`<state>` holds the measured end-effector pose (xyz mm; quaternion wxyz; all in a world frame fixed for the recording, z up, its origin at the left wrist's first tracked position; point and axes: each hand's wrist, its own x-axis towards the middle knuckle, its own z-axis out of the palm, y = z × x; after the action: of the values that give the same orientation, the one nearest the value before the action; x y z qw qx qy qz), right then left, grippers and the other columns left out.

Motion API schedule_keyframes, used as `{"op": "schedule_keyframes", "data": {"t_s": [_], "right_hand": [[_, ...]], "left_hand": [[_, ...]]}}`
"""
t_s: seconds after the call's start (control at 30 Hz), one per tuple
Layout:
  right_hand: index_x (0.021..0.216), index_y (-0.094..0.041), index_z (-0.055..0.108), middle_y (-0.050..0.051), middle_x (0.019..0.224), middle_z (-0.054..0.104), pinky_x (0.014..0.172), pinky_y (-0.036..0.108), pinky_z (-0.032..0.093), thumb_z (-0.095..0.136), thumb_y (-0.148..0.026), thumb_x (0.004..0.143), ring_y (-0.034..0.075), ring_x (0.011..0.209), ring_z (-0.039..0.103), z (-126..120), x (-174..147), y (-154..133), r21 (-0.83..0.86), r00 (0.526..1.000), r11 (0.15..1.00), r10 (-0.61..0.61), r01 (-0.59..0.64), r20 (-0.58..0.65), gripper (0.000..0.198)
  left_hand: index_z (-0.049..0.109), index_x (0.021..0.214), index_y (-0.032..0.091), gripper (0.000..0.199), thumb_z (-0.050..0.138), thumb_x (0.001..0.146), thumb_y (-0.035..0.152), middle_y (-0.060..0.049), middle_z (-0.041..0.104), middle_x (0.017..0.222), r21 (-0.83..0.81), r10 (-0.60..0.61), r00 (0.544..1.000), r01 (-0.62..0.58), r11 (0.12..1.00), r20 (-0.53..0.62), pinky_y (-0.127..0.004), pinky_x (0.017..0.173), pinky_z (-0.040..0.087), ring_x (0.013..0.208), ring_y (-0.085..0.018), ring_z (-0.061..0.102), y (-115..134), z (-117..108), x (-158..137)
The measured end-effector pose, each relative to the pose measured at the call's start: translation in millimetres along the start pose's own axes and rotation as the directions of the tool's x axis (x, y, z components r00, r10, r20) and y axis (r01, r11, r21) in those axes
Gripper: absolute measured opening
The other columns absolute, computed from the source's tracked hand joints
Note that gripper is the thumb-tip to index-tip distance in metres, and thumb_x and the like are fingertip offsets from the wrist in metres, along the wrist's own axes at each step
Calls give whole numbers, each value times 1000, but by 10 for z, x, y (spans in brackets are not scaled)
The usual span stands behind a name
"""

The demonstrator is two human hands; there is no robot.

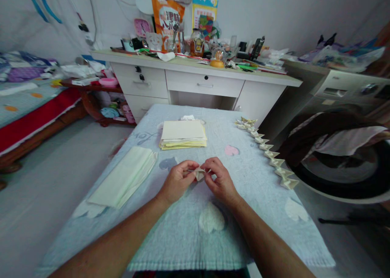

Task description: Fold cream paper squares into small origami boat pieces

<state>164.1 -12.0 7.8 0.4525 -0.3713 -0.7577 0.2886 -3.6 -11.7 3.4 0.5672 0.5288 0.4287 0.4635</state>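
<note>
While both hands meet mid-cloth, fingers of the left hand (178, 179) and right hand (221, 181) are pinched onto opposite sides of one small folded paper (199, 174), pretty much between the thumbs. Can't really tell if it's touching the cloth (173, 241). Just past the hands sits a neat stack (183, 130), cream on top and yellow lower down. Off to the left there's a longer bundle (124, 176) lying at a slant, and a row of pointy folded pieces (276, 162) runs down the right edge. Farther out: a cluttered desk (185, 80), plus a washer (323, 87) on the right.
</note>
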Motion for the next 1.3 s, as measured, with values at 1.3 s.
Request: {"op": "schedule_keyframes", "data": {"t_s": [1.3], "right_hand": [[82,-17,58,-2,68,53,61,23,38,63,-40,82,11,63,45,-12,25,-24,274,947,909,280,-315,160,24]], "left_hand": [[52,83,16,27,74,71,26,2,57,76,-66,-13,989,23,998,149,-21,65,42,69,-9,55,-37,-27,8]]}}
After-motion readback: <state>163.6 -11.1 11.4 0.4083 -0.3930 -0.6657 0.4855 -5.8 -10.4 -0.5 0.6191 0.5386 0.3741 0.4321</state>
